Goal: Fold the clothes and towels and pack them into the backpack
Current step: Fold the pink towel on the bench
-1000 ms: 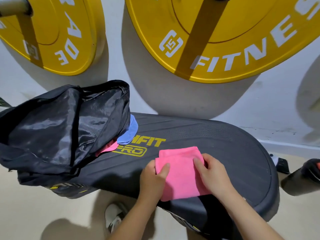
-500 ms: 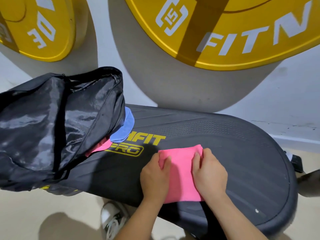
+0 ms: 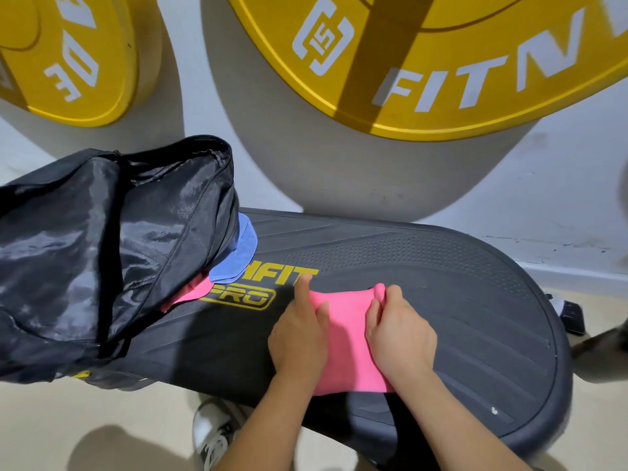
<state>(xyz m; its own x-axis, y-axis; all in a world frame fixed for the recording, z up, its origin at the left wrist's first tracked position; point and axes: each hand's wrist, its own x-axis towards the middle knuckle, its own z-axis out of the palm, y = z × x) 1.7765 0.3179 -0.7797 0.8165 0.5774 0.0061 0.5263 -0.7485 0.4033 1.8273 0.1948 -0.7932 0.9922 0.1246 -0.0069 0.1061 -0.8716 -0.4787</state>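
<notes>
While the pink towel lies folded on the near middle of the bench, both hands are on it. The left hand pinches its left edge, thumb on top, forefinger stretched toward the far side. The right hand grips the right edge, its fingers curled and clamped on the far right corner, which is bunched up. The black backpack sits at the left end of the bench, mouth open. A blue cloth and a pink cloth protrude from beneath its right side. A large yellow weight plate stands at the wall beyond, a second plate to its left. A white shoe shows on the floor below the near edge.
</notes>
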